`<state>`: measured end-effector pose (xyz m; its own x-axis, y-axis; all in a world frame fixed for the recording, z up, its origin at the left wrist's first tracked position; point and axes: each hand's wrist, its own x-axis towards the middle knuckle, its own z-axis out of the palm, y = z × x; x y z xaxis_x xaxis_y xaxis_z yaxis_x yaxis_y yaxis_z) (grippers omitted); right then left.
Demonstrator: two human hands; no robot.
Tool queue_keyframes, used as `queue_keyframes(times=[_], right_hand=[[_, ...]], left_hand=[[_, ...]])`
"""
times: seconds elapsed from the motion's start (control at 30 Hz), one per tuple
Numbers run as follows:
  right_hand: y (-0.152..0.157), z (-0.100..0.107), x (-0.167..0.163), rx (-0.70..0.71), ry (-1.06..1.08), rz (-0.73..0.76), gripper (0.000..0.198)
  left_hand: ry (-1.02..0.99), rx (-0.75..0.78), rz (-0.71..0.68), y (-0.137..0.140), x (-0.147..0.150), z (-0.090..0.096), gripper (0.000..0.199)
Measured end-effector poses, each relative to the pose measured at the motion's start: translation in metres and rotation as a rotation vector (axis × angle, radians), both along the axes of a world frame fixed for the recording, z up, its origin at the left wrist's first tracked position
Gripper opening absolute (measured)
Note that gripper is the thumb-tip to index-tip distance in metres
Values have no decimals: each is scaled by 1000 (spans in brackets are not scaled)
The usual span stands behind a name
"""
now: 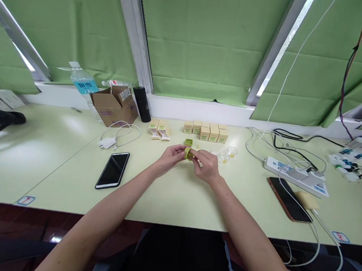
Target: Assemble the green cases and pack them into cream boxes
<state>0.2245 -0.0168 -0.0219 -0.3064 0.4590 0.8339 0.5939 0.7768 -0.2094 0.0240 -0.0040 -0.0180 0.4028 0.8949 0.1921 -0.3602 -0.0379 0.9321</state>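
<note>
Between my two hands, above the middle of the table, is a small yellow-green ring-shaped piece (187, 153). My left hand (172, 156) pinches it from the left, and the fingers of my right hand (206, 165) close on its right side. Just beyond it lies a small green square tray-like piece (188, 142), with a tiny yellow bit (198, 146) beside it. Small clear plastic cups (223, 157) with yellow bits inside stand right of my right hand. Behind are several small closed cartons (214, 133) and two open cartons (159, 130).
On the pale table (165, 192), a phone (113, 170) lies left and another phone (289, 199) right, near a power strip (296, 175) with tangled cables. A cardboard box (117, 107), water bottle (83, 82), black flask (142, 104) and white charger (107, 142) stand or lie back left.
</note>
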Motion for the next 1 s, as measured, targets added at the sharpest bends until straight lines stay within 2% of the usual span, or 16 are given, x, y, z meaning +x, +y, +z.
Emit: queue_keyframes(times=[0.13, 0.3, 0.47, 0.53, 0.73, 1.0], right_hand=[[-2, 0, 1, -15, 111, 38, 30], [-2, -5, -6, -174, 115, -19, 58], [2, -14, -13, -206, 140, -1, 39], [3, -17, -13, -212, 161, -1, 39], [5, -22, -13, -268, 200, -12, 41], [7, -24, -12, -260, 194, -12, 39]], left_hand=[[-28, 16, 140, 7, -2, -3, 58], [72, 128, 312, 6, 4, -1, 56], [112, 208, 307, -5, 17, 1, 56], [133, 246, 331, -7, 18, 2, 54], [303, 329, 444, -6, 14, 2, 30], [380, 306, 466, -6, 15, 1, 24]])
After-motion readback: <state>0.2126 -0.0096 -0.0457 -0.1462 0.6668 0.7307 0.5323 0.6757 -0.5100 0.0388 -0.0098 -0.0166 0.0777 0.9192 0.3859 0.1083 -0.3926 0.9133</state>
